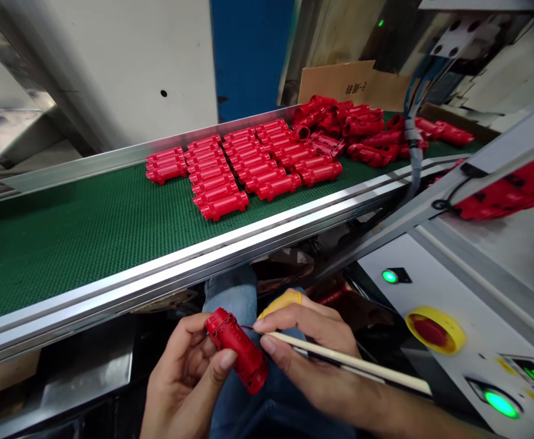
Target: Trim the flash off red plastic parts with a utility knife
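I have the left hand (187, 372) at the bottom centre of the frame, its thumb and fingers clamped round a glossy red plastic cylindrical housing (240, 352), which is tilted, its upper end leaning left. The right hand (315, 347), just beside it, pinches a slim cream-coloured stick-like tool (362, 361) between thumb and fingertips, and a yellow cover (279, 303) shows on one of its fingers. A thin dark tip reaches from that grip to the housing's side; whether it actually touches, I cannot tell from here.

On the green textured conveyor belt (88, 228) across the middle of the frame, many matching red housings lie side by side in neat columns (254, 164). At upper right, more sit in a jumbled red heap (362, 125) before a brown cardboard flap (335, 84).

I'd judge the work partway along: the columns look sorted, the heap does not, and the held piece seems mid-handling. Which of the two groups is finished I can't say, and the leftmost column is shorter than its neighbour.
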### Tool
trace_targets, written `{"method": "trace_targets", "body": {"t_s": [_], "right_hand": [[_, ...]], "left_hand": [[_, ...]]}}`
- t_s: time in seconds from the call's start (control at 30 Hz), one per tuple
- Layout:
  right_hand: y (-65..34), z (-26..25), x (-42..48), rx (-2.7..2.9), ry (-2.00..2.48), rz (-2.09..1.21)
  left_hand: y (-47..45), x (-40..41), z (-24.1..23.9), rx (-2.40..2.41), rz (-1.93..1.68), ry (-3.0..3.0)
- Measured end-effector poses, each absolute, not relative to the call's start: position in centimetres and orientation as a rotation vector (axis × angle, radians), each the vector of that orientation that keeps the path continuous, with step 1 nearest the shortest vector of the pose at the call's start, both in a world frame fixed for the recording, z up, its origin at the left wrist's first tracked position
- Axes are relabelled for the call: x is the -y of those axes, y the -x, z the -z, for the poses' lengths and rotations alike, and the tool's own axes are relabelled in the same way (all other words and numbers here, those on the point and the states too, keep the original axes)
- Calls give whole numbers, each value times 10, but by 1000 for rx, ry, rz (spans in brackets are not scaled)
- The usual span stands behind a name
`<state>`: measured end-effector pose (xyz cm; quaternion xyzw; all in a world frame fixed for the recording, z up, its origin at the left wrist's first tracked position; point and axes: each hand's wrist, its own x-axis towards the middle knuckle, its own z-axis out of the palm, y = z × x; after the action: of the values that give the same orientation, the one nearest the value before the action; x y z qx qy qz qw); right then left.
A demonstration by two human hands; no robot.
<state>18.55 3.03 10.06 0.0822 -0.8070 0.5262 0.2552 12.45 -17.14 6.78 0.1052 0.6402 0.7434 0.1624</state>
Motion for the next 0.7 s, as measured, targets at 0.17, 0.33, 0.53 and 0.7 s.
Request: {"method": "trace_targets", "body": {"t_s": [0.17,0.33,0.53,0.7], "right_hand": [[-182,-96,-29,2179,-212,-1441],[-181,-96,-29,2180,-220,-1434],[-179,-97,-28,2167,-257,-1399],[-179,-98,-27,2172,-243,-1392]], "left_hand": [[-125,170,-69,-1766,-2109,-262],[-123,170,-67,-1736,-2125,-259],[-123,170,-70,-1750,-2123,-275],[-129,165,-77,-1767,-2199,-86]]}}
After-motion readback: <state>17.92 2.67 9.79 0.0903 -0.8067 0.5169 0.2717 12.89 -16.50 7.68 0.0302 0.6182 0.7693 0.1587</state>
